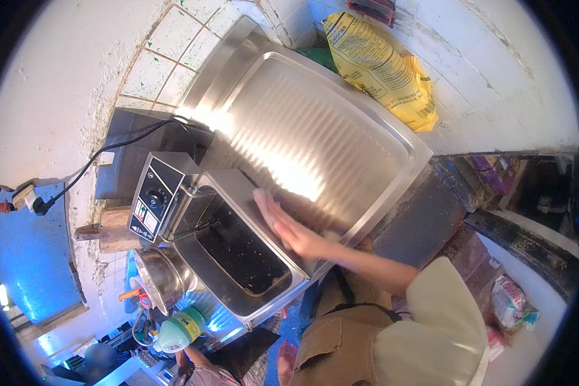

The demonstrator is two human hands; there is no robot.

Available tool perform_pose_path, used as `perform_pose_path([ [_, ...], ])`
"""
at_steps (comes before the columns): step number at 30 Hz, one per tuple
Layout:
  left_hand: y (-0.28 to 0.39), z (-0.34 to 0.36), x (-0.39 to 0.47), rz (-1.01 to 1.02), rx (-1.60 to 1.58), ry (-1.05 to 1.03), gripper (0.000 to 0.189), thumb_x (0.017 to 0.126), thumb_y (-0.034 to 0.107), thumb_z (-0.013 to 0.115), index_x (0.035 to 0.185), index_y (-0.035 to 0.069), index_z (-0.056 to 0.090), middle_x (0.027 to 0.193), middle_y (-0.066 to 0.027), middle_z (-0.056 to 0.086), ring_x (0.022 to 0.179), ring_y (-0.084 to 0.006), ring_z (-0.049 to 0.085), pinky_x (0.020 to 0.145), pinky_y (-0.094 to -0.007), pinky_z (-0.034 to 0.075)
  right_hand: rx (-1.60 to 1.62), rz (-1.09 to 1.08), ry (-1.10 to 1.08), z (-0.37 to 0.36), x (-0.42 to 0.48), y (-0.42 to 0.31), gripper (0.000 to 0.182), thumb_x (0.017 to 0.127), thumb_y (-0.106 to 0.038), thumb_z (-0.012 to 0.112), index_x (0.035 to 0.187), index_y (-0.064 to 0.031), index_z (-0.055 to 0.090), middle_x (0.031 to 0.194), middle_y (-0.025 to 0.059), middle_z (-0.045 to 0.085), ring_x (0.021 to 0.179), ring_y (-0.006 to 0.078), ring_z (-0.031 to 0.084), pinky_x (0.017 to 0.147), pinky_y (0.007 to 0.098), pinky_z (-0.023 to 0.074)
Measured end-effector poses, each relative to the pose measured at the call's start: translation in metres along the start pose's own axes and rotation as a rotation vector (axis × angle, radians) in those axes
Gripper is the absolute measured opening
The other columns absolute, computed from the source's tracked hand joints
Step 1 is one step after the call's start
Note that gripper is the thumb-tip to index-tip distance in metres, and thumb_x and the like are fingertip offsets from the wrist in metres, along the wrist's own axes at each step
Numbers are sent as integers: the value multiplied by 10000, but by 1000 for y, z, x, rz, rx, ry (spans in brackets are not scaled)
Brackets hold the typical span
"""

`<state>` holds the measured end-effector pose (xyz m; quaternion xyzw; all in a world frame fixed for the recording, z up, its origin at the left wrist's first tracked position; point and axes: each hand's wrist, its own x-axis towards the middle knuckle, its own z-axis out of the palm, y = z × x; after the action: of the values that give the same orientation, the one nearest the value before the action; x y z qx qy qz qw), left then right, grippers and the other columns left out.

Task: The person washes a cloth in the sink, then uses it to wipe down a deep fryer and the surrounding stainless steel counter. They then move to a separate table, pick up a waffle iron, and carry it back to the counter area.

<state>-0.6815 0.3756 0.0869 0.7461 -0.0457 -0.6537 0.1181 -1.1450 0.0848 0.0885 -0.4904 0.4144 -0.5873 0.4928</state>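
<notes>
My right hand [292, 231] is stretched out flat over the rim between an electric deep fryer [231, 176] and a ribbed stainless steel drainboard [313, 130]. It holds nothing, and whether it touches the metal I cannot tell. Dark liquid [241, 248] with light specks fills the fryer's tank. The control box [158, 198], with a round dial, stands at the tank's far end. Low beside the brown apron [337, 337], a partly seen hand [286, 362] appears to be my left hand; its grip is unclear.
A yellow printed plastic bag [381, 72] lies along the drainboard's back edge. A black power cord [120, 144] runs to a wall outlet [26, 199]. Metal pots [161, 277] and a green-tinted plastic jug [181, 328] stand near the fryer. Another person [207, 369] is at the bottom.
</notes>
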Motion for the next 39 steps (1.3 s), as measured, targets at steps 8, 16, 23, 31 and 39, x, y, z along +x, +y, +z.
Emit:
perform_pose_path([
  [8, 23, 11, 0, -1, 47, -38, 387, 949, 271, 613, 1293, 116, 529, 1050, -35, 617, 926, -192, 595, 852, -364, 487, -186, -49, -44, 9, 117, 7, 619, 1066, -388, 226, 1547, -19, 101, 1631, 152, -6, 1506, 270, -19, 1217, 387, 28],
  [16, 24, 22, 0, -1, 72, -84, 394, 943, 283, 617, 1292, 122, 531, 1070, -33, 615, 946, -197, 594, 863, -367, 485, -82, -98, -48, -16, 63, 66, 651, 1049, -455, 130, 1559, -69, 7, 1629, 141, -72, 1499, 288, -74, 1214, 408, -12],
  [23, 13, 2, 18, 67, 36, -147, 400, 939, 293, 621, 1292, 128, 533, 1088, -32, 613, 963, -201, 593, 872, -370, 482, 41, 172, -47, 12, -100, -29, 681, 1053, -439, 189, 1547, -5, 10, 1631, 150, -54, 1503, 279, -63, 1206, 400, -27],
  [31, 58, -47, 56, 291, -119, -224, 365, 963, 329, 615, 1257, 117, 568, 1070, -25, 594, 969, -171, 591, 868, -349, 488, 237, 174, 122, 58, -91, -12, 647, 1049, -368, 368, 1537, 4, 163, 1624, 128, 131, 1494, 226, 95, 1207, 352, 66],
  [39, 81, -113, 45, 674, 420, -364, 272, 1022, 225, 528, 1235, 70, 596, 1021, -55, 645, 907, -137, 618, 829, -295, 509, 283, 265, 794, 109, -149, -3, 412, 994, -246, 413, 1380, -105, 441, 1177, 50, 557, 977, 155, 552, 874, 294, 458],
])
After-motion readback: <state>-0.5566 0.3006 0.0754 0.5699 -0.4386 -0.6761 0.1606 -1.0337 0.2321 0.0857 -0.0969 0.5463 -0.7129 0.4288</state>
